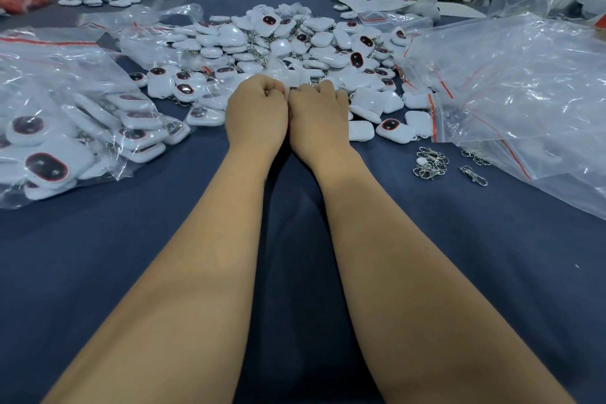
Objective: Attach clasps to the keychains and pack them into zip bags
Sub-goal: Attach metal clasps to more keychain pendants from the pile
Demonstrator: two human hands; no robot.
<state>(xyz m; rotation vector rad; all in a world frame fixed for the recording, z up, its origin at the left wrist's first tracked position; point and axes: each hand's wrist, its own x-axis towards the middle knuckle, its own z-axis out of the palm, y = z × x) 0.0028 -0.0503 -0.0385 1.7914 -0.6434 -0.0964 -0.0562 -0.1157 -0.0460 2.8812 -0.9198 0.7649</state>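
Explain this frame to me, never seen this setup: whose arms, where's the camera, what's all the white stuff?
No machine here: a person works bare-handed, and the single camera sits on their head, looking down. The left hand and right hand meet, fingers curled; what they pinch is hidden. On the blue table lies a pile of white keychains. Left of it sits a bag of packed keychains, right of it a heap of empty zip bags. Loose metal clasps lie by the right arm.
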